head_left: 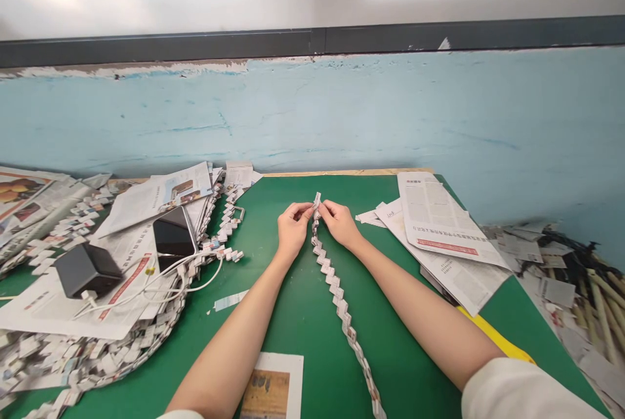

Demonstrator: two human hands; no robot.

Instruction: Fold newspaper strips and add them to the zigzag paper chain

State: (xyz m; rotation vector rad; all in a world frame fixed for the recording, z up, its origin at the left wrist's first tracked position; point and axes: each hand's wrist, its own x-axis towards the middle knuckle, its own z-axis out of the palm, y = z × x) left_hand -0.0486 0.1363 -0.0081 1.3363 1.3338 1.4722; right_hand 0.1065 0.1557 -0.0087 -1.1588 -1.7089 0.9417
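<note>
A long zigzag chain of folded newspaper strips (336, 290) runs from the table's near edge up to my hands. My left hand (294, 224) pinches its far end from the left. From the other side, my right hand (339, 218) grips the same end between thumb and fingers. A short folded paper strip (317, 198) sticks up between the fingertips; how it joins the chain is hidden. Both hands hover close over the green tabletop (263, 211), nearly touching each other.
Left on the table are newspapers (161, 201), a phone (174, 237), a black box-shaped device (88, 269), a white cable (161, 289) and piled paper chain (122, 357). Newspaper sheets (439, 224) and a yellow object (498, 334) lie right. A blue wall (312, 113) stands behind.
</note>
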